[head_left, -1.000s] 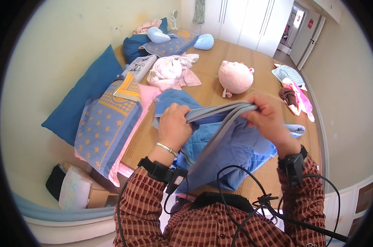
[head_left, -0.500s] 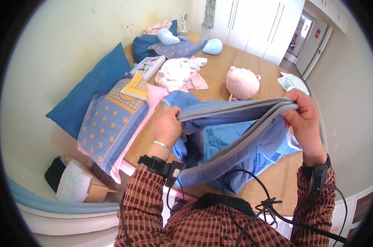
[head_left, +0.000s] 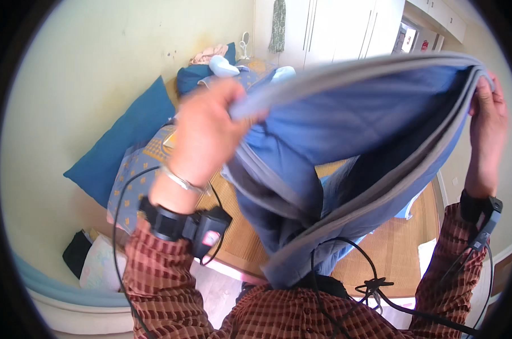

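Observation:
A blue quilt (head_left: 369, 121) with a thick grey border hangs raised in front of me over the bed, its folded layers spread apart into a wide gap. My left hand (head_left: 202, 133), smeared by motion, grips the border at the quilt's left corner. At the far right end, my right hand (head_left: 489, 121) pinches the same grey border between thumb and fingers. The lower folds droop toward my body and hide part of the bed. Both wrists wear black strapped devices, and a bracelet circles the left wrist.
Below lies a bed with a woven mat (head_left: 380, 263). Along its left side are a large blue pillow (head_left: 131, 144) and a patterned cloth (head_left: 133, 195). A pale blue plush (head_left: 224, 66) is farther back, before white wardrobes (head_left: 346, 28). A black cable (head_left: 117, 248) loops by my left arm.
Both hands have lifted the quilt's border higher and drawn farther apart, left hand leftward and right hand rightward. The raised cloth now covers the pink plush and the clothes behind it.

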{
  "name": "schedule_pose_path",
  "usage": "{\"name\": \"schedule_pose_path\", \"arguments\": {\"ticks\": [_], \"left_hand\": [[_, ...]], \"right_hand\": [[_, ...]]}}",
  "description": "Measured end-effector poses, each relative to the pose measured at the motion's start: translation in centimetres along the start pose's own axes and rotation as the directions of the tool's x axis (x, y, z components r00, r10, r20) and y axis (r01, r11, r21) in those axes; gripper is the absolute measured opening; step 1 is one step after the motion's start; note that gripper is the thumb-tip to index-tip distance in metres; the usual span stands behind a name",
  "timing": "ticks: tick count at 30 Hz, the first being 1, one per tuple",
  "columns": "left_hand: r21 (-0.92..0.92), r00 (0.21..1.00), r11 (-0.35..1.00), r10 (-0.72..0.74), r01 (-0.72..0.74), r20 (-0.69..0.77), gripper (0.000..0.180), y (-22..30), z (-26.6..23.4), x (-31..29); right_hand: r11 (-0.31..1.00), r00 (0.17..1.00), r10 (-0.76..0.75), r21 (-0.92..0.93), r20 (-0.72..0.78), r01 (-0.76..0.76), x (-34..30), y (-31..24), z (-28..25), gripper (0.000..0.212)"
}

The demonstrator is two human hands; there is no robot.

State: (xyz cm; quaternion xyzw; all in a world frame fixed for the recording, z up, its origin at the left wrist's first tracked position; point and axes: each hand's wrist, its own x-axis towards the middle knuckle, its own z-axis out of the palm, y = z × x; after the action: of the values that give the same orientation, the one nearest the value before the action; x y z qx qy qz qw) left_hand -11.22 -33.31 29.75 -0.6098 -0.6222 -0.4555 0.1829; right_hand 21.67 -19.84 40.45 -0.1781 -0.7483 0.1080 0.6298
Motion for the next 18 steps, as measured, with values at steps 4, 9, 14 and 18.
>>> {"name": "schedule_pose_path", "arguments": {"ticks": [4, 9, 14, 18], "left_hand": [[0.238, 0.924, 0.957, -0.236, 0.167, 0.301, 0.016, -4.1, 7.1, -8.2], [0.083, 0.807, 0.848, -0.524, 0.523, 0.274, 0.024, -8.2, 10.2, -11.8], [0.12, 0.581, 0.74, -0.607, 0.662, 0.542, 0.044, -8.2, 12.2, -13.2], [0.111, 0.294, 0.583, -0.554, 0.805, 0.779, 0.055, -6.2, 13.3, -16.2]], "right_hand": [[0.987, 0.982, 0.162, -0.021, 0.1, -0.161, -2.8, 1.4, 1.5, 0.016], [0.935, 0.917, 0.323, 0.072, 0.235, -0.348, -5.9, 2.8, 3.0, 0.011], [0.861, 0.817, 0.471, 0.026, 0.332, -0.507, -7.4, 3.7, 4.2, 0.01], [0.855, 0.8, 0.485, 0.0, 0.352, -0.518, -8.9, 5.4, 4.7, 0.01]]}}
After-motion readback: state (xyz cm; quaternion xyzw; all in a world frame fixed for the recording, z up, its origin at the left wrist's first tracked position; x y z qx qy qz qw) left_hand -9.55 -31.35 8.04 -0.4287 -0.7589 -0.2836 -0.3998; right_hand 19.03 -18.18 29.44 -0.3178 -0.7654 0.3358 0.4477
